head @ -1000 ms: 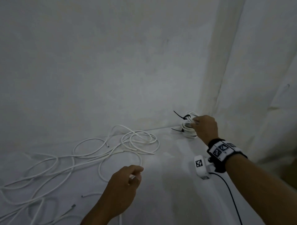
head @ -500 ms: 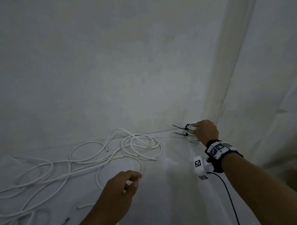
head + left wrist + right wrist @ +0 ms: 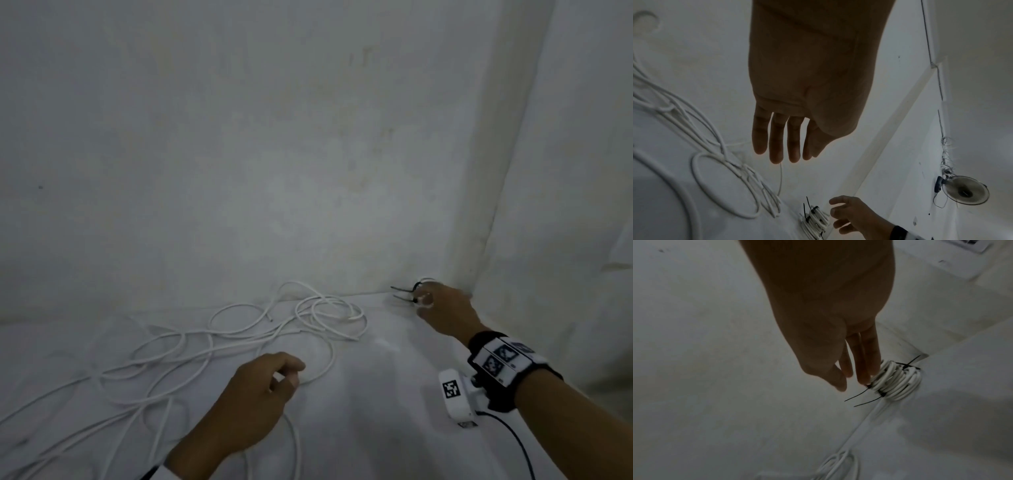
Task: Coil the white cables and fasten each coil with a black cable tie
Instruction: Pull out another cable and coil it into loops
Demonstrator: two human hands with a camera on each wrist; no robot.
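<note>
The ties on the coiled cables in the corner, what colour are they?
Black. The ties wrap the white coiled cables, tails sticking out; the right wrist view shows them best.
</note>
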